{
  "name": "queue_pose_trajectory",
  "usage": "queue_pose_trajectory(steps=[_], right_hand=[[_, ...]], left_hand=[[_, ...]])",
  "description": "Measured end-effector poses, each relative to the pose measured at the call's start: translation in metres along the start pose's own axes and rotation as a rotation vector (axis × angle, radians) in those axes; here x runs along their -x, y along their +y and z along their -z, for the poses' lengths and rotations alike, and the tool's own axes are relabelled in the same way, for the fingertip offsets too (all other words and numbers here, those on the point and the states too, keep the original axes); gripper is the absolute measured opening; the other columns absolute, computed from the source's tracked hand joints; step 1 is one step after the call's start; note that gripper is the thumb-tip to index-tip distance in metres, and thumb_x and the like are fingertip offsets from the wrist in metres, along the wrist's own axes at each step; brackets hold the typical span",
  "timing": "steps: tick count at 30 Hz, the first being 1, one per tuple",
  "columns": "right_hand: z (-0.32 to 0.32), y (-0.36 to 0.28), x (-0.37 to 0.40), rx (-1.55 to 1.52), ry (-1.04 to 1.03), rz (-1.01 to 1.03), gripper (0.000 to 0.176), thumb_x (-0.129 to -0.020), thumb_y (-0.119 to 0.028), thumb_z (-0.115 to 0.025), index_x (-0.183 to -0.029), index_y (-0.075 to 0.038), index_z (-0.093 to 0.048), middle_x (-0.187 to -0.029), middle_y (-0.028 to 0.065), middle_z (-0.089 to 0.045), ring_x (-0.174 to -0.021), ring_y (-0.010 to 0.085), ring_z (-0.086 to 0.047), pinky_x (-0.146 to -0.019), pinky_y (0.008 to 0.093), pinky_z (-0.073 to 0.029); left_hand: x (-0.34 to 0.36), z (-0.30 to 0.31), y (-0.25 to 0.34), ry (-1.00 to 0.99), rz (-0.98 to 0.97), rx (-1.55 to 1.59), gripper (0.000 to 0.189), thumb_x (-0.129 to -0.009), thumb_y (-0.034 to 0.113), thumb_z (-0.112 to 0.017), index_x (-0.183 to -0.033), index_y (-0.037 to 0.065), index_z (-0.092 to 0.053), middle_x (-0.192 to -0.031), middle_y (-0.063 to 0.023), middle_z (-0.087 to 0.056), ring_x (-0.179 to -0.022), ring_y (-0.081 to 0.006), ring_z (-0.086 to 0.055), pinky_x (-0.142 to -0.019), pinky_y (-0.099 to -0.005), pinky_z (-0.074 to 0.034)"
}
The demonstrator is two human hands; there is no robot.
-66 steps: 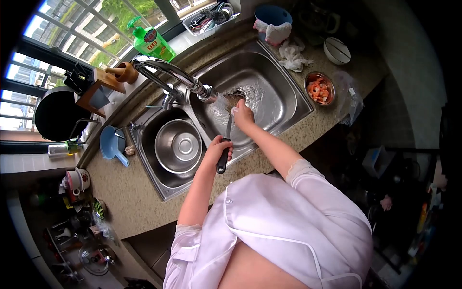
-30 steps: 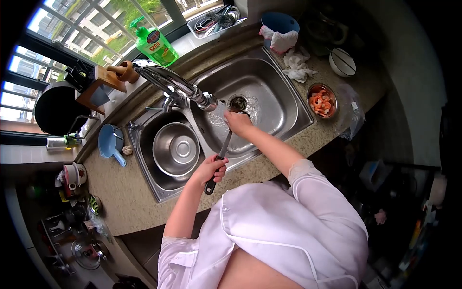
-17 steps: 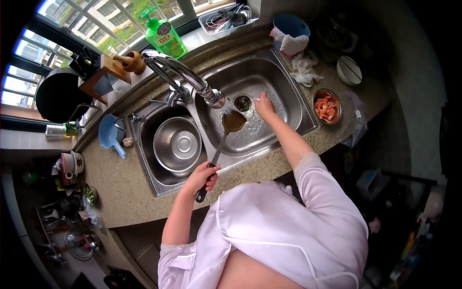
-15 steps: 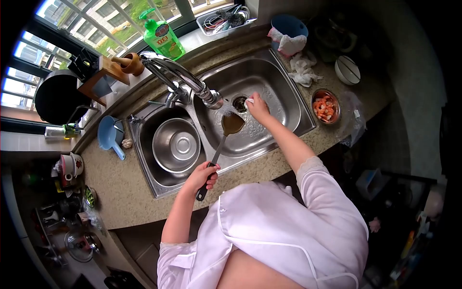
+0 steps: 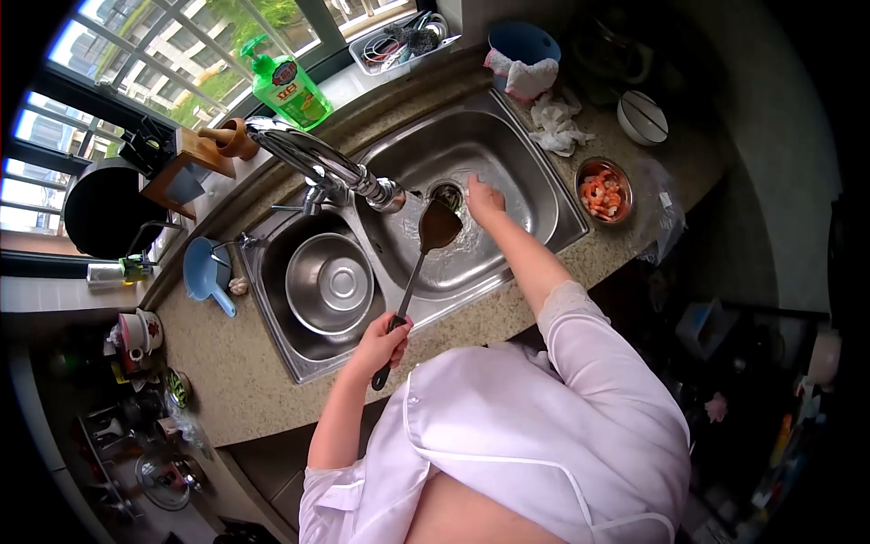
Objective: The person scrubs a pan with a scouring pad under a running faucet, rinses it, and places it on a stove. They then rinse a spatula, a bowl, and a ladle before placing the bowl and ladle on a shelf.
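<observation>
My left hand [image 5: 384, 344] is wrapped round the black handle of a spatula [image 5: 439, 226], whose brown blade hangs over the right sink basin [image 5: 517, 172]. Water runs from the chrome faucet [image 5: 388, 195] just left of the blade. My right hand [image 5: 485, 198] is closed above the basin, right of the drain and the blade; what its fingers hold, if anything, is hidden. A steel bowl [image 5: 328, 283] lies in the left basin.
Right of the sink are a bowl of shrimp [image 5: 604, 190], crumpled white tissue [image 5: 559, 124], a white bowl [image 5: 642, 118] and a blue bucket [image 5: 525, 43]. A blue ladle [image 5: 207, 275] lies left. Green soap [image 5: 288, 89] and a knife block [image 5: 188, 168] line the sill.
The spatula blade has moved out of the water stream, slightly up and right. The white piece seen at my right hand's fingers no longer shows. The whole view has shifted slightly.
</observation>
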State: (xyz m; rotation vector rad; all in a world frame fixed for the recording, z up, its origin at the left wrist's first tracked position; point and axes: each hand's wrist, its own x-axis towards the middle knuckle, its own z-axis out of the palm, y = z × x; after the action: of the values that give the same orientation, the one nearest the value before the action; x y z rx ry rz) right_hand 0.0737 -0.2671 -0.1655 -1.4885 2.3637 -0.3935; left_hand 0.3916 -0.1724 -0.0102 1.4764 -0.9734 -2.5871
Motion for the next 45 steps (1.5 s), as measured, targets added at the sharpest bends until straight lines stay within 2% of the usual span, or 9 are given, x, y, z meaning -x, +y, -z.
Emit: queue_pose_trajectory(steps=[2,3,6,11,13,16,27,37,45], right_hand=[[-0.005,0.023,-0.004,-0.199,-0.061,-0.187,0.032,-0.078,-0.022,-0.061,-0.101,-0.004,-0.048,-0.091,0.0203,-0.063,-0.088,0.0369,-0.061,-0.073,0.0436,-0.048],[-0.003,0.022,-0.005,-0.197,-0.059,-0.186,0.032,-0.078,-0.022,-0.061,-0.101,-0.004,-0.048,-0.091,0.0203,-0.063,-0.088,0.0369,-0.061,-0.073,0.0436,-0.048],[0.013,0.005,-0.005,-0.456,0.169,-0.092,0.034,-0.076,-0.023,-0.062,-0.099,-0.003,-0.050,-0.089,0.0199,-0.062,-0.088,0.0362,-0.061,-0.075,0.0418,-0.048],[0.026,-0.072,0.032,-0.678,-0.049,0.336,0.031,-0.076,-0.025,-0.063,-0.097,-0.005,-0.051,-0.087,0.0191,-0.062,-0.081,0.0345,-0.061,-0.070,0.0413,-0.049],[0.029,-0.088,0.049,-0.272,0.100,0.607,0.030,-0.080,-0.025,-0.059,-0.100,-0.006,-0.048,-0.080,0.0164,-0.063,-0.076,0.0342,-0.062,-0.066,0.0428,-0.050],[0.020,-0.075,0.018,-0.087,0.008,0.414,0.028,-0.083,-0.026,-0.055,-0.100,-0.006,-0.045,-0.075,0.0147,-0.064,-0.071,0.0343,-0.063,-0.062,0.0447,-0.050],[0.026,0.036,0.054,-0.214,-0.311,0.065,0.033,-0.079,-0.025,-0.060,-0.105,-0.005,-0.053,-0.101,0.0220,-0.060,-0.096,0.0384,-0.056,-0.082,0.0429,-0.045],[0.094,0.128,0.091,0.085,-0.037,-0.215,0.024,-0.081,-0.007,-0.051,-0.104,-0.002,-0.048,-0.109,0.0203,-0.050,-0.101,0.0385,-0.051,-0.083,0.0432,-0.044],[-0.013,0.058,0.134,-0.209,-0.087,0.086,0.020,-0.070,0.005,-0.053,-0.089,-0.002,-0.055,-0.095,0.0197,-0.053,-0.095,0.0376,-0.050,-0.082,0.0418,-0.042]], left_hand=[[-0.008,0.008,-0.011,0.388,-0.222,-0.638,0.014,-0.085,0.016,-0.056,-0.092,0.007,-0.049,-0.062,-0.0071,-0.051,-0.045,-0.0166,-0.048,-0.042,-0.0282,-0.038],[-0.016,0.014,-0.017,0.571,-0.552,-0.942,0.022,-0.077,0.013,-0.061,-0.096,0.005,-0.051,-0.072,-0.0156,-0.059,-0.060,-0.0315,-0.058,-0.054,-0.0371,-0.046],[-0.015,0.014,-0.015,0.743,-0.686,-1.130,0.032,-0.070,0.007,-0.062,-0.099,0.004,-0.051,-0.078,-0.0204,-0.059,-0.076,-0.0404,-0.057,-0.065,-0.0443,-0.045],[-0.021,0.017,-0.008,0.691,-0.637,-1.103,0.037,-0.063,0.000,-0.063,-0.098,0.004,-0.053,-0.083,-0.0206,-0.060,-0.082,-0.0399,-0.057,-0.068,-0.0423,-0.046],[-0.021,0.020,-0.011,0.658,-0.667,-1.078,0.035,-0.062,0.000,-0.062,-0.096,0.004,-0.053,-0.080,-0.0207,-0.059,-0.080,-0.0404,-0.057,-0.067,-0.0407,-0.046],[-0.014,0.026,-0.018,0.623,-0.756,-1.047,0.032,-0.065,0.000,-0.060,-0.096,0.004,-0.052,-0.077,-0.0213,-0.057,-0.078,-0.0416,-0.056,-0.064,-0.0427,-0.044],[-0.024,0.023,-0.003,0.686,-0.762,-0.928,0.027,-0.063,0.001,-0.059,-0.090,0.002,-0.054,-0.072,-0.0208,-0.057,-0.068,-0.0380,-0.057,-0.061,-0.0351,-0.046],[-0.063,0.027,0.006,0.683,-0.656,-0.884,0.033,-0.067,0.010,-0.073,-0.090,-0.002,-0.052,-0.074,-0.0136,-0.057,-0.067,-0.0230,-0.056,-0.065,-0.0323,-0.045],[-0.063,0.006,0.021,0.533,-0.491,-0.656,0.028,-0.074,0.010,-0.071,-0.091,0.001,-0.051,-0.061,-0.0023,-0.050,-0.048,-0.0092,-0.049,-0.042,-0.0250,-0.039]])
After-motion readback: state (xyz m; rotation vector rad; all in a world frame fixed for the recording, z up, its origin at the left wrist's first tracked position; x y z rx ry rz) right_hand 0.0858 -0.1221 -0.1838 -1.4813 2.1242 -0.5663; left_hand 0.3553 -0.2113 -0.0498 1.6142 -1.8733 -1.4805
